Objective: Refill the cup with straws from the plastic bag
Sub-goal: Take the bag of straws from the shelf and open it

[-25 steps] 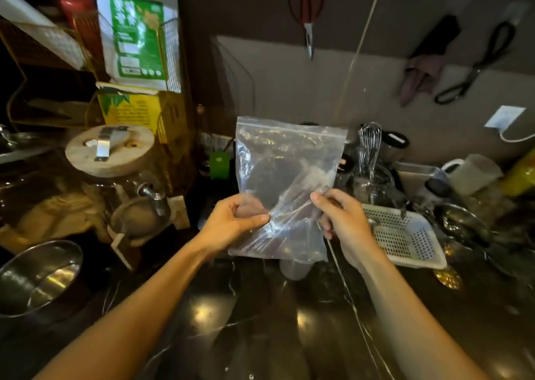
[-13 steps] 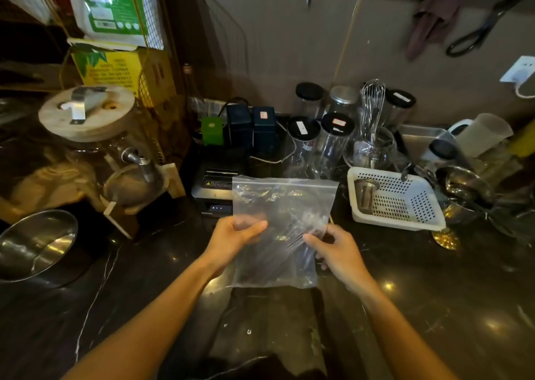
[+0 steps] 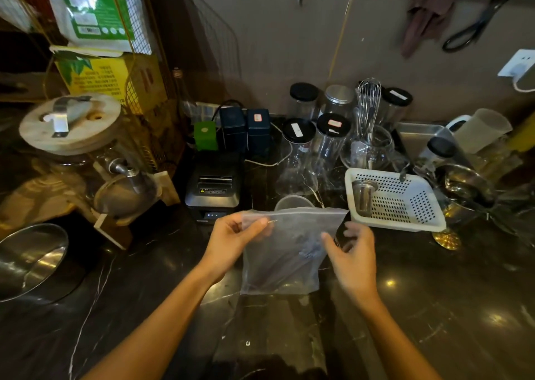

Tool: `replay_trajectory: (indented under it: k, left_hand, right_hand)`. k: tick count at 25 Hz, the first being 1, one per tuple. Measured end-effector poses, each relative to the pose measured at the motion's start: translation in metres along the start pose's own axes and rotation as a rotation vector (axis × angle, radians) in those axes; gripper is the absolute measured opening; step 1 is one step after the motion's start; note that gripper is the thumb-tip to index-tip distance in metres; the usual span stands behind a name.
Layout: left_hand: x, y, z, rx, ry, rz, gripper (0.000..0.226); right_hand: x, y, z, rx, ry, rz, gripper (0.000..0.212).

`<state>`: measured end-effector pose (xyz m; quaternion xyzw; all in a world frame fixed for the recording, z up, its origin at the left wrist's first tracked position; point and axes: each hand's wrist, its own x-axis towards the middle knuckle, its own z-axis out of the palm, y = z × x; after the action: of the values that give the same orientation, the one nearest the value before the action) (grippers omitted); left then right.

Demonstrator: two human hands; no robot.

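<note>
My left hand (image 3: 231, 239) pinches the clear, crinkled zip-top plastic bag (image 3: 285, 259) at its top corner; my right hand (image 3: 351, 256) grips its side.

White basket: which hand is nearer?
Right. The right hand sits just below the basket's near-left corner, at the bag's right side; the left hand grips the bag's far side.

both forearms bare to the frame edge, no sleeves, left hand (image 3: 231, 239) and right hand (image 3: 351, 259) ungloved.
</note>
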<state>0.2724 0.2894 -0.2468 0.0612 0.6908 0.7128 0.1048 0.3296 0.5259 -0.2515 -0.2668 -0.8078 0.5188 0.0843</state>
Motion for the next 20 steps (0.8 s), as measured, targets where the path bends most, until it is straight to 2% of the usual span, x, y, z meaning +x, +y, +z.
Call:
replay_trajectory:
  k: [2,3,5,7,10,17,20]
  left_hand:
    - [0.001,0.002,0.000,0.002,-0.011,0.005,0.028]
    - [0.002,0.003,0.001,0.005,-0.024,0.016,0.030]
    - [0.003,0.006,0.004,0.023,-0.043,0.043,0.031]
    - [0.006,0.012,0.006,0.038,-0.039,0.067,0.031]
    - [0.011,0.020,0.009,0.129,-0.066,0.124,0.023]
    - [0.015,0.032,0.011,0.253,-0.224,0.158,0.014]
    - [0.015,0.035,0.014,0.301,-0.257,0.145,0.014]
  right_hand:
    - [-0.006,-0.014,0.000,0.099,0.146,-0.185,0.023]
    - [-0.010,-0.021,0.002,0.199,0.117,-0.253,0.010]
    - [-0.018,-0.035,0.010,0.317,-0.046,-0.288,0.014]
    - [-0.021,-0.045,0.020,0.336,-0.191,-0.217,0.029]
    - [-0.021,-0.053,0.029,0.410,-0.317,-0.033,0.038]
    - [-0.024,-0.058,0.023,0.421,-0.357,0.247,0.041]
    - [-0.025,-0.060,0.018,0.385,-0.372,0.281,0.029]
